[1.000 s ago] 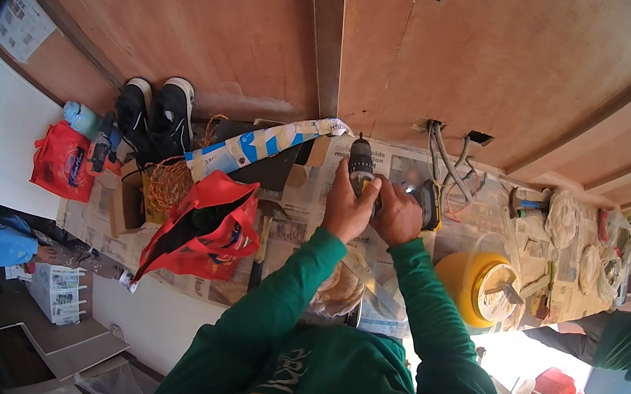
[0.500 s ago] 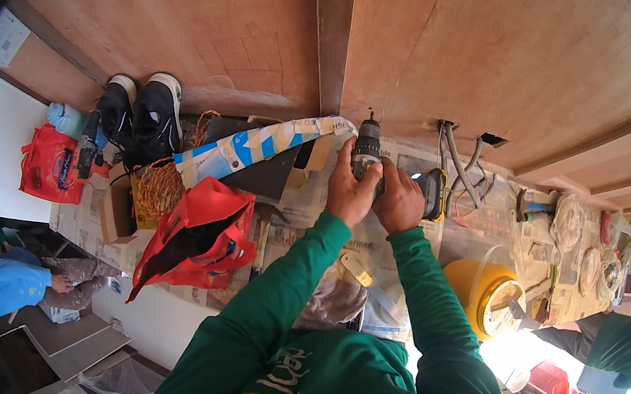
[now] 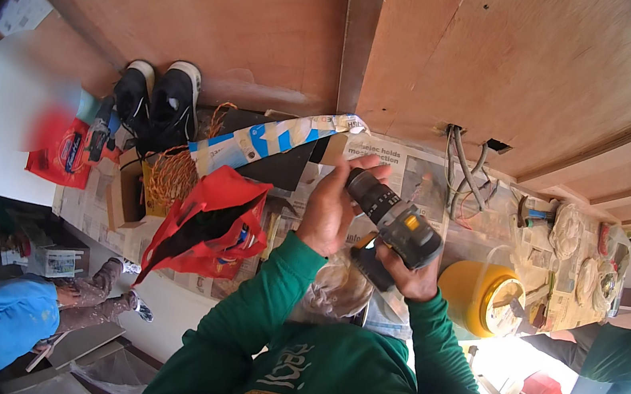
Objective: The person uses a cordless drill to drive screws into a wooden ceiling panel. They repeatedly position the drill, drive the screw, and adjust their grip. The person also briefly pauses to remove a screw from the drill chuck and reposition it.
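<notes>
A black and grey cordless drill (image 3: pixel 400 227) lies tilted across my front, its chuck pointing up and left. Its grip is in my right hand (image 3: pixel 413 275), which is closed around it below the motor housing. My left hand (image 3: pixel 332 211) is curled at the front of the chuck, its fingertips showing past the chuck's nose. Whatever sits in the chuck is hidden by that hand. Beneath the drill hangs its dark battery base (image 3: pixel 372 267), close to my left wrist. Behind stands a wooden panel (image 3: pixel 463 65) with a few small holes.
Newspaper (image 3: pixel 422 184) covers the bench. To the left are a red bag (image 3: pixel 204 218), orange cord (image 3: pixel 177 178), black shoes (image 3: pixel 175 109), a taped roll (image 3: pixel 275 139) and another drill (image 3: pixel 100 136). Grey conduits (image 3: pixel 464 170) and a yellow container (image 3: pixel 471 291) stand right. A person in blue (image 3: pixel 13 312) crouches lower left.
The drill has come back from the panel and swung to point up-left. My right hand has moved down and toward me with its grip; my left hand has shifted to the chuck's front.
</notes>
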A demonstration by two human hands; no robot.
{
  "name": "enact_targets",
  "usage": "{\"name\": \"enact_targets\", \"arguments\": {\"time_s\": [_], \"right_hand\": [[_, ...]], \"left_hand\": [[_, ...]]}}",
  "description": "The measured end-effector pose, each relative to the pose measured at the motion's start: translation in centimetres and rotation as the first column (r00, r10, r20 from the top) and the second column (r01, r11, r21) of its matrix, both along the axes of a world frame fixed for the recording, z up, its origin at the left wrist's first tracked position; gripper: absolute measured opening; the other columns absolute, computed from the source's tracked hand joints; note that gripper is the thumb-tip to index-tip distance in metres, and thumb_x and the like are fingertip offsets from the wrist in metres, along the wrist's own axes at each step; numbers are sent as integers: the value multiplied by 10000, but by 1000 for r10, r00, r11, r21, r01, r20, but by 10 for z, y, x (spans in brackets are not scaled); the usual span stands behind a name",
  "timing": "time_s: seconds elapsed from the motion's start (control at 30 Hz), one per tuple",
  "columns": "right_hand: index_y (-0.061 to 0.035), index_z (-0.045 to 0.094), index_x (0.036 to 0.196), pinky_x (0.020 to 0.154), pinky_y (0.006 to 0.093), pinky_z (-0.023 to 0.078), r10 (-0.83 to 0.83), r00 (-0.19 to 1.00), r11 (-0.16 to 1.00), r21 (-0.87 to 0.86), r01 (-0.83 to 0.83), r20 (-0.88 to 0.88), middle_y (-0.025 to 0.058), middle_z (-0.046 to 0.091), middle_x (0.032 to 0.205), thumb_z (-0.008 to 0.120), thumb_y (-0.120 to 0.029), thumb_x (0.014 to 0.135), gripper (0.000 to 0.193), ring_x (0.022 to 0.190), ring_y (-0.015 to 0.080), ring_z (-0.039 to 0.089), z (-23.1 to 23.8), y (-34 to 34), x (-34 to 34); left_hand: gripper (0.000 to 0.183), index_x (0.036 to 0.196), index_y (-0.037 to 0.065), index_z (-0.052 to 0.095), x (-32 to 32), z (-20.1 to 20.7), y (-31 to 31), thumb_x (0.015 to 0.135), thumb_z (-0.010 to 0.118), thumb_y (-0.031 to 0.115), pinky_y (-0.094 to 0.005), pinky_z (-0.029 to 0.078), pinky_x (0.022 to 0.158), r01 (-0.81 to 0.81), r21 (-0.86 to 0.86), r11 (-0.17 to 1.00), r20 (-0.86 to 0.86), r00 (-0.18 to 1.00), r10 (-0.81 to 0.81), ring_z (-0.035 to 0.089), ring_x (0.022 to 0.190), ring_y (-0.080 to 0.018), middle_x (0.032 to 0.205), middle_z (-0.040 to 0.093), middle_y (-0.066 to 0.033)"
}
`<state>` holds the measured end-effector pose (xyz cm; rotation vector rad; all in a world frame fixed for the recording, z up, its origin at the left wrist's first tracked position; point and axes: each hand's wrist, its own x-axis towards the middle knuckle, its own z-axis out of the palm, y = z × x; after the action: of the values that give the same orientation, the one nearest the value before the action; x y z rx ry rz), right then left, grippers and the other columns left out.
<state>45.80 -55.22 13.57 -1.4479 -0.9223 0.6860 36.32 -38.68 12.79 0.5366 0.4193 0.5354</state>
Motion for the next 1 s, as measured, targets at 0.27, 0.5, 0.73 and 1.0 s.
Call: {"name": "enact_targets", "arguments": {"time_s": [0.27,0.5,0.73,1.0], "right_hand": [[21,584,1216,673,303,555,-212,971,948,218,232,-112,69,680,954,705,-109,940,329,771,129,654,21,-17,-51],[-7,628,1205,717,294,540,-168,986,978,130,163,25,40,692,965,729,-91,913,320,793,118,623,32,-35,-80],[-13,638,1103,750,353,521,112,981,968,-239,-72,157,47,662,927,812,-158,823,360,816,169,607,39,-72,-108],[-10,637,972,598,343,473,94,934,992,-114,-58,344,48,626,718,706,-160,872,193,635,169,593,7,-72,-136]], "left_hand": [[428,1045,134,573,8,48,-50,1053,462,547,-537,520,984,-285,-198,938,144,938,316,648,991,-259,1001,632,-48],[417,901,131,570,-26,51,-56,1051,480,510,-473,558,864,-122,-367,922,343,904,256,661,828,-237,837,617,-33],[325,878,132,570,-65,34,-88,1014,601,426,-411,628,683,-184,-502,845,61,967,247,674,660,-219,737,613,-34],[285,868,157,533,-98,14,-97,1034,573,385,-417,606,685,-301,-417,858,-14,945,326,623,631,-199,741,584,-3]]}}
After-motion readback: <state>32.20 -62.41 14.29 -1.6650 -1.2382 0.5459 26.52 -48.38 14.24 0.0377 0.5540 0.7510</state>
